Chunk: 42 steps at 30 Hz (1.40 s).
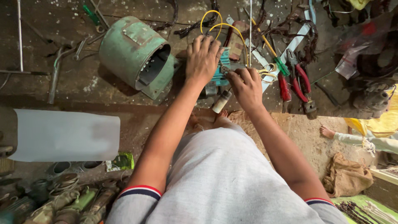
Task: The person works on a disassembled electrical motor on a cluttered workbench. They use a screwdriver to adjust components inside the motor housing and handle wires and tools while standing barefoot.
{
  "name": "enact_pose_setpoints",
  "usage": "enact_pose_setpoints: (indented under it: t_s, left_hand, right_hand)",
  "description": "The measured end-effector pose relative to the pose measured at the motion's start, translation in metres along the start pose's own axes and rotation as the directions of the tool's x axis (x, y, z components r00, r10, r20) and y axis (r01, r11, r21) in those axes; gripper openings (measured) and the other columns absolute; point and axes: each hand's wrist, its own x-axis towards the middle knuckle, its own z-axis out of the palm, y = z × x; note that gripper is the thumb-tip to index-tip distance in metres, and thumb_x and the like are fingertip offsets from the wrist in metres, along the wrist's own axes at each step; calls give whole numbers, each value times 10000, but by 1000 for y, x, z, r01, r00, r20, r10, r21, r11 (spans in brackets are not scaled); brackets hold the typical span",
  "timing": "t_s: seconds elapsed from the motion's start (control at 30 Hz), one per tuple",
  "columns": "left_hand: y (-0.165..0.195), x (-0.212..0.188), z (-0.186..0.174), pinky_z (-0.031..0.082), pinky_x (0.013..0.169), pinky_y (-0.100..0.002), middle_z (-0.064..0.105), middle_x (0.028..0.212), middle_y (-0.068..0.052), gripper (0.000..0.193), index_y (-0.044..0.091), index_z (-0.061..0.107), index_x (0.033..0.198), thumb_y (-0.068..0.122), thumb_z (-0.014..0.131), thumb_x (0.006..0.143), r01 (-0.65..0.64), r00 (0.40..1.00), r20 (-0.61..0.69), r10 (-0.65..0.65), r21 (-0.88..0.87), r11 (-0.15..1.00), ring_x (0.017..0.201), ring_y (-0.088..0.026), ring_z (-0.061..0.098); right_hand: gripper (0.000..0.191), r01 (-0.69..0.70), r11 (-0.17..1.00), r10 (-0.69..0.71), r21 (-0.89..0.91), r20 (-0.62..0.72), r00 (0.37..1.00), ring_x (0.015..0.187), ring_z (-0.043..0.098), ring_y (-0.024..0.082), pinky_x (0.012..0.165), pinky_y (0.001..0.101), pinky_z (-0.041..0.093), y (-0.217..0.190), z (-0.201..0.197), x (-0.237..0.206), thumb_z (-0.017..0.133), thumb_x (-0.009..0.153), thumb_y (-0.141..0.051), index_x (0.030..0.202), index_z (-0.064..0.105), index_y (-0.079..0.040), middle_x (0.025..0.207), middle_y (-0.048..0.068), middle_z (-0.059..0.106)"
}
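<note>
At a cluttered worktop (103,83), a person's left hand (202,58) lies flat, fingers spread and pressing down, on a teal motor part (218,74) at the near edge. The right hand (247,85) is pinched shut on a small tool or wire end at the part's side; which, the view does not settle. Yellow wires (226,27) loop up from behind the left hand. A slip looks the likeliest trouble: the part sits close to the edge, beside a small capped cylinder (221,101) that overhangs it, and a hard tug could send either to the floor. A green motor housing (134,56) lies on its side to the left, red pliers (299,81) to the right.
</note>
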Motion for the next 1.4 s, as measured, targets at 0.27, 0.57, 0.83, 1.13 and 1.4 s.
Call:
enact_pose_setpoints:
  t_s: [0.27,0.57,0.83,1.13,1.4]
  left_hand:
    - [-3,1,0,407,1022,-526,619,1329,-89,352,150,637,1234,427,481,1083,-20,1000,19,20,11,1000,1283,-339,491]
    - [-2,-4,-4,408,1011,-528,609,1350,-94,335,152,625,1231,423,490,1088,-34,999,9,34,6,999,1293,-348,485]
    - [-3,-5,0,402,1000,-530,609,1338,-100,333,140,629,1233,412,512,1081,-46,999,-14,46,8,999,1281,-349,489]
    - [-2,-2,1,405,1025,-525,624,1322,-84,322,148,634,1214,420,524,1081,-25,999,-26,24,-18,1000,1285,-333,493]
    - [-2,-4,4,403,1019,-525,620,1338,-97,336,140,632,1208,424,508,1079,-24,1000,-11,24,-9,1000,1286,-336,490]
  right_hand:
    - [286,-179,952,188,248,-10,982,1076,603,336,934,433,502,39,1,-12,765,914,-116,1189,699,-74,1142,118,667]
    - [268,-636,762,592,122,266,761,868,706,340,773,449,555,111,26,-74,713,961,-208,1178,666,-58,1037,152,705]
    - [339,-491,871,487,22,100,868,920,643,400,766,488,521,67,7,-45,792,884,-172,1138,624,-22,996,200,660]
    - [287,174,572,386,802,-450,806,936,579,165,756,319,522,21,-149,3,718,1051,-297,1165,508,-138,1135,68,576]
    - [528,285,219,355,933,-348,868,677,455,165,627,363,411,-43,-144,-8,417,995,-684,899,436,-166,733,17,474]
